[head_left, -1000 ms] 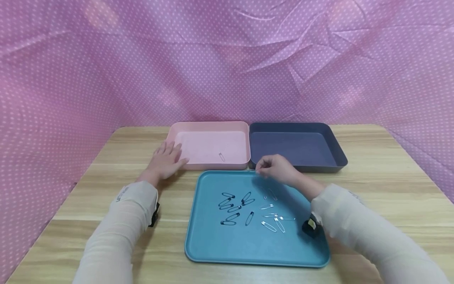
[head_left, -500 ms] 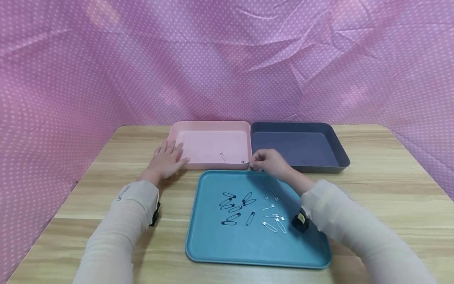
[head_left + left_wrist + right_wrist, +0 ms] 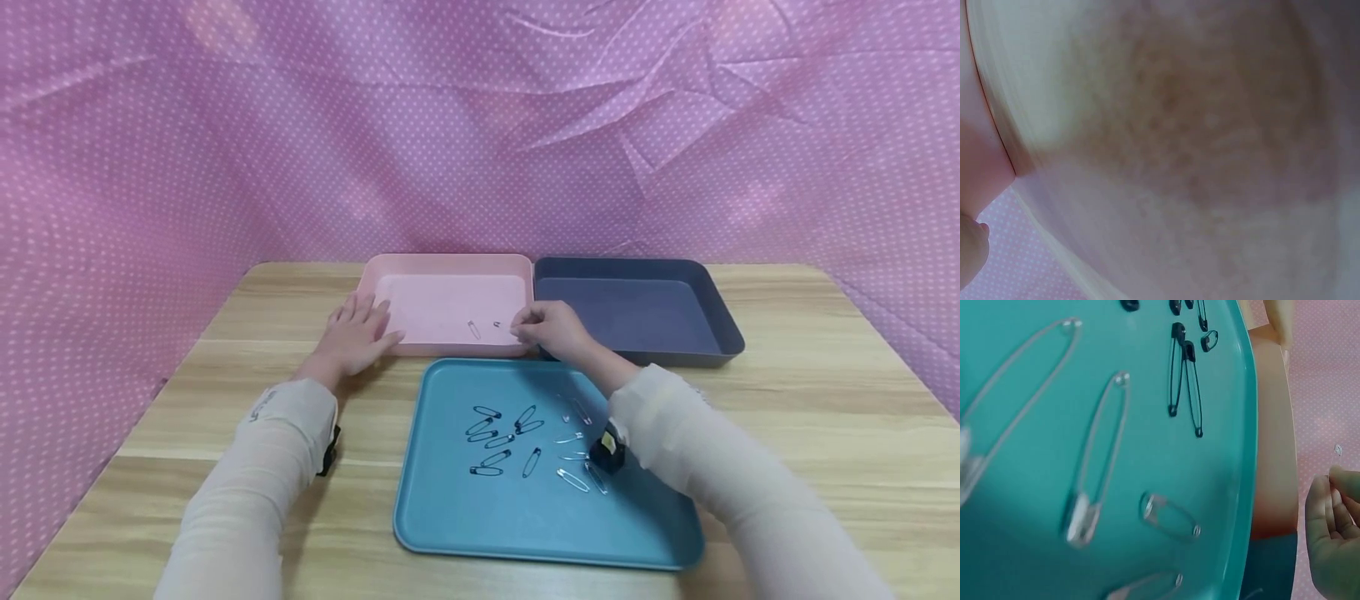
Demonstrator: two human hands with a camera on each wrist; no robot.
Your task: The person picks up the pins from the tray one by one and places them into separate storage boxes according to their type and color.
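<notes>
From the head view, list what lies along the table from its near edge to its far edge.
teal tray with black and silver safety pins → right hand and left hand → pink tray beside dark blue tray → purple dotted cloth

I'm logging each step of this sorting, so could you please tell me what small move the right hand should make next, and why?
Probably draw the right hand back to the teal plastic tray for another silver safety pin: its fingers now hover over the pink tray, where two pins already lie.
</notes>
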